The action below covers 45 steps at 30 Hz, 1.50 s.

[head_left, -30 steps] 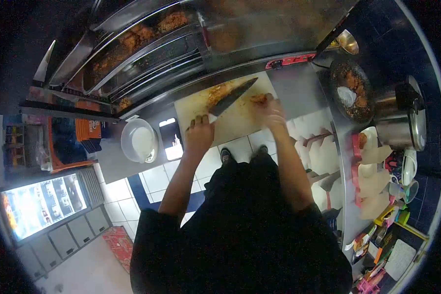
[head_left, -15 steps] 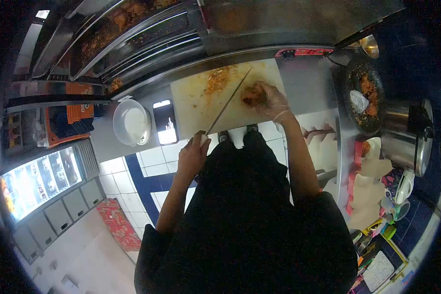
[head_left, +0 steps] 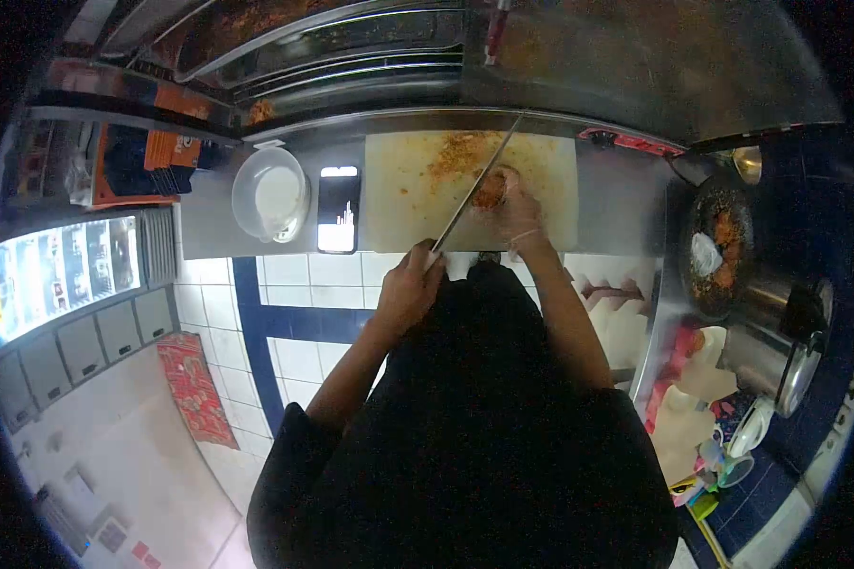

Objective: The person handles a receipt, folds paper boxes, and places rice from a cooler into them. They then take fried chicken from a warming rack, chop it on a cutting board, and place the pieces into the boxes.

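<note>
A long knife (head_left: 477, 183) slants over the pale cutting board (head_left: 389, 213), its handle wrapped in my left hand (head_left: 411, 288). Reddish-brown food (head_left: 490, 190) lies on the board just right of the blade. My right hand (head_left: 521, 211), in a clear glove and somewhat blurred, has its fingers closed on the right side of that food. Orange crumbs (head_left: 460, 154) are scattered over the upper part of the board.
Left of the board are a phone (head_left: 339, 210) with a lit screen and a clear bowl (head_left: 271, 193) of white contents. A dark pan (head_left: 721, 242) holding food and a metal pot (head_left: 773, 356) stand at the right. Metal racks (head_left: 351, 64) run along the top.
The view has turned and shifted. The food now sits closer to the knife blade, with my right hand still at it. My left hand keeps its hold on the knife.
</note>
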Available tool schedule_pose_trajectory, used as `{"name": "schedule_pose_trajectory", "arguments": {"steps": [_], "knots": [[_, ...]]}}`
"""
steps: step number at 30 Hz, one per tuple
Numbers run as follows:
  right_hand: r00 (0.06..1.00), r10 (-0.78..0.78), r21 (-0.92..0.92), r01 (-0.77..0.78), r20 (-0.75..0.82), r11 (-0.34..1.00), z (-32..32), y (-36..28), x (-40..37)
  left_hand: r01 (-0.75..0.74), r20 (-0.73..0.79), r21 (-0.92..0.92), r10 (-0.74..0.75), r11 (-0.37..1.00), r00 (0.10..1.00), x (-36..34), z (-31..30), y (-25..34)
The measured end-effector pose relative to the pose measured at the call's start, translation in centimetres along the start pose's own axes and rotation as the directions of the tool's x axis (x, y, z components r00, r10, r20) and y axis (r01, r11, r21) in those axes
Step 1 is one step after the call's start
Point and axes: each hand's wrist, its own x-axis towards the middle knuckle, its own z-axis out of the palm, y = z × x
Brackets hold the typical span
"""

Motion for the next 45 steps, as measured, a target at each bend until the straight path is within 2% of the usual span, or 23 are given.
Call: {"name": "schedule_pose_trajectory", "arguments": {"steps": [1, 2, 3, 4, 5, 6, 7, 8, 10, 12, 14, 16, 18, 21, 23, 25, 27, 30, 33, 35, 39, 41, 45], "knots": [[1.000, -0.004, -0.016, 0.004, 0.001, 1.000, 0.9, 1.5, 0.0, -0.024, -0.024, 0.039, 0.025, 0.999, 0.999, 0.2, 0.0, 0.4], [0.985, -0.120, 0.302, 0.153, -0.126, 0.941, 2.6, 4.3, 0.1, -0.048, -0.048, 0.078, 0.052, 0.996, 0.998, 0.5, 0.1, 0.8], [0.944, -0.186, 0.565, 0.314, -0.274, 0.763, 3.3, 6.0, 0.0, -0.048, -0.057, 0.062, 0.052, 0.997, 0.997, 0.9, 0.0, 1.3], [0.944, -0.193, 0.552, 0.314, -0.266, 0.773, 2.0, 5.3, -0.9, -0.111, -0.060, 0.111, 0.118, 0.988, 0.991, 1.2, 0.0, 2.0], [0.990, 0.050, 0.788, 0.073, -0.131, 0.611, -0.2, 3.4, -2.7, -0.169, -0.054, 0.159, 0.180, 0.973, 0.982, 1.4, 0.3, 2.5], [0.964, 0.257, 0.925, -0.156, 0.067, 0.346, -1.6, 2.5, -4.3, -0.165, -0.050, 0.141, 0.173, 0.976, 0.984, 1.6, 0.8, 2.9], [0.974, 0.214, 0.973, -0.114, 0.070, 0.201, -2.0, 2.6, -5.3, -0.201, -0.024, 0.205, 0.210, 0.958, 0.977, 2.0, 1.4, 3.4], [0.971, 0.229, 0.971, -0.115, 0.066, 0.209, -2.3, 2.6, -6.3, -0.242, 0.006, 0.268, 0.250, 0.933, 0.968, 2.2, 1.8, 3.8], [0.994, 0.105, 0.998, 0.017, -0.023, 0.055, -3.0, 2.4, -7.5, -0.323, 0.026, 0.258, 0.328, 0.911, 0.944, 2.1, 2.0, 5.0], [0.987, 0.154, 0.997, 0.042, -0.052, 0.070, -2.7, 2.4, -8.0, -0.402, 0.046, 0.252, 0.404, 0.880, 0.914, 2.1, 1.9, 6.0], [0.981, 0.183, 0.997, 0.055, -0.063, 0.050, -2.8, 1.7, -8.4, -0.462, 0.157, 0.388, 0.437, 0.797, 0.886, 2.2, 1.6, 6.5], [0.975, 0.210, 0.997, 0.068, -0.071, 0.023, -2.6, 1.1, -9.2, -0.477, 0.169, 0.400, 0.449, 0.782, 0.878, 2.2, 1.4, 6.6], [0.981, 0.183, 0.994, 0.077, -0.061, -0.080, -2.3, 1.0, -9.6, -0.491, 0.181, 0.421, 0.460, 0.763, 0.869, 2.1, 1.2, 6.4], [0.985, 0.147, 0.991, 0.107, -0.095, -0.080, -1.5, 2.1, -9.3, -0.526, 0.200, 0.425, 0.490, 0.737, 0.848, 2.0, 1.2, 5.8], [0.983, 0.159, 0.992, 0.102, -0.090, -0.074, -1.4, 1.9, -9.5, -0.571, 0.134, 0.417, 0.573, 0.707, 0.808, 2.1, 1.3, 5.5], [0.982, 0.168, 0.993, 0.096, -0.084, -0.065, -1.5, 1.3, -9.7, -0.529, 0.196, 0.444, 0.498, 0.724, 0.845, 2.0, 0.8, 5.8], [0.962, 0.265, 0.996, 0.057, -0.073, 0.069, -1.7, 0.5, -9.8, -0.488, 0.252, 0.472, 0.418, 0.734, 0.873, 2.0, 0.5, 5.8], [0.969, 0.245, 1.000, 0.027, -0.028, 0.009, -1.6, 0.7, -9.8, -0.420, 0.262, 0.453, 0.333, 0.786, 0.906, 2.1, 0.7, 5.5], [0.990, 0.135, 0.999, 0.048, -0.045, -0.023, -0.6, 2.6, -9.3, -0.347, 0.267, 0.317, 0.268, 0.883, 0.926, 1.8, 0.7, 5.5], [0.987, 0.147, 0.998, 0.063, -0.060, -0.013, -1.0, 2.2, -9.3, -0.206, 0.116, -0.033, 0.208, 0.978, 0.971, 1.8, 1.2, 5.5], [0.966, 0.240, 0.995, 0.097, -0.093, -0.003, -1.9, 0.1, -9.0, -0.071, 0.187, -0.083, 0.086, 0.994, 0.979, 2.1, 1.1, 6.0], [0.963, 0.246, 0.994, 0.112, -0.113, 0.019, -2.0, 0.5, -8.8, -0.374, 0.206, 0.039, 0.358, 0.927, 0.910, 2.2, 1.1, 5.8], [0.945, 0.269, 0.983, 0.183, -0.185, 0.031, -1.7, 1.9, -8.7, -0.218, 0.167, -0.050, 0.223, 0.975, 0.960, 2.9, 1.2, 5.3]]}}
